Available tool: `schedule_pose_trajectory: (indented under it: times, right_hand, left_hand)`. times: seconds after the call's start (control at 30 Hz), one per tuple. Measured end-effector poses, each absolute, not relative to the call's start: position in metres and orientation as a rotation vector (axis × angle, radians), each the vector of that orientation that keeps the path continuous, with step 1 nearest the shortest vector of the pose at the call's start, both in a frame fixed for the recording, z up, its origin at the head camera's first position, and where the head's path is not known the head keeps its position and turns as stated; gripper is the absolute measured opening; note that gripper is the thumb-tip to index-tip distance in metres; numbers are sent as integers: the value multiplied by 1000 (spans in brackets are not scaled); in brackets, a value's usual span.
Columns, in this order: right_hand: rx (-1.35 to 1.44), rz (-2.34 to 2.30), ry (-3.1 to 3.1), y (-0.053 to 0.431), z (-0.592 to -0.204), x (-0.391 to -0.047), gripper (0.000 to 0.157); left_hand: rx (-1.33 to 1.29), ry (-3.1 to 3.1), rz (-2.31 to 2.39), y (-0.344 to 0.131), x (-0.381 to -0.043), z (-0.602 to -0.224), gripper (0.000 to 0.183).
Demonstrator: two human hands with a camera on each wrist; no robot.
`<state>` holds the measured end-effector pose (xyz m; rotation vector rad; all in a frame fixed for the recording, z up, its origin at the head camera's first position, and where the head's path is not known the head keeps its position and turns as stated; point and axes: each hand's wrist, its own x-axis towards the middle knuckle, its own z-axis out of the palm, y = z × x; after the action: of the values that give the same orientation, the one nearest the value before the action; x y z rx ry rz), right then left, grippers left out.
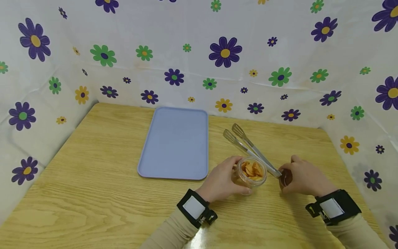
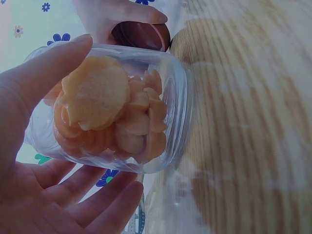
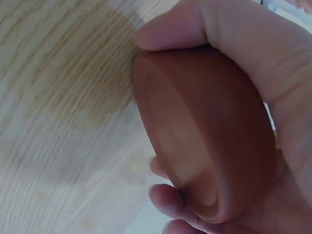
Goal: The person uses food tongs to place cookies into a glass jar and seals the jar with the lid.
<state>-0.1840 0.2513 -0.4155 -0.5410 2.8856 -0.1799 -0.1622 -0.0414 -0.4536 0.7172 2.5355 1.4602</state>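
My left hand (image 1: pixel 221 180) grips a clear glass jar (image 2: pixel 179 105), thumb on one side and fingers on the other. Thin orange chips (image 1: pixel 252 169) show through its open mouth and its wall. Off to the right, my right hand (image 1: pixel 303 177) holds a round reddish-brown lid (image 3: pixel 239 126) by its rim, tipped on edge close to the tabletop. The right wrist view shows the thumb and fingers around the lid's sides. In the head view, metal tongs (image 1: pixel 259 155) with slotted ends lie just beyond both hands, their joined end near the lid.
A pale blue rectangular tray (image 1: pixel 177 145) lies flat to the left of the jar, towards the back. The wooden table (image 1: pixel 93 180) is bordered at the back and sides by a white cloth (image 1: pixel 192 31) printed with flowers.
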Motion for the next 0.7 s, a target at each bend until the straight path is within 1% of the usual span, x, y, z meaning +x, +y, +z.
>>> schedule_pose_trajectory:
  times: [0.03,0.13,0.3,0.33,0.47,0.53,0.7]
  right_hand:
    - [-526,-186,2886,252,-414,-184,84]
    - [-484,-227,2925,257,-406,-183,89]
    - [-484,-292,3022,255,-373,-180,82]
    - [-507,-286,3029,250,-365,-178,83]
    - [-664,-264,3003,225,-343,-169,94]
    - [-756,-298,2973,212,-339,-164,99]
    - [-906,-369,2945,194,-339,-159,104]
  left_hand:
    - [721,2535,1461,-41,-163,-454,87]
    - [724,2530,1464,-41,-163,-455,87]
    - [722,2513,1482,-41,-164,-455,87]
    - [721,2515,1480,-41,-164,-455,87]
    - [709,2531,1476,-42,-165,-455,88]
    - [706,2529,1475,-42,-165,-455,87]
    - [703,2505,1479,-42,-163,-456,88]
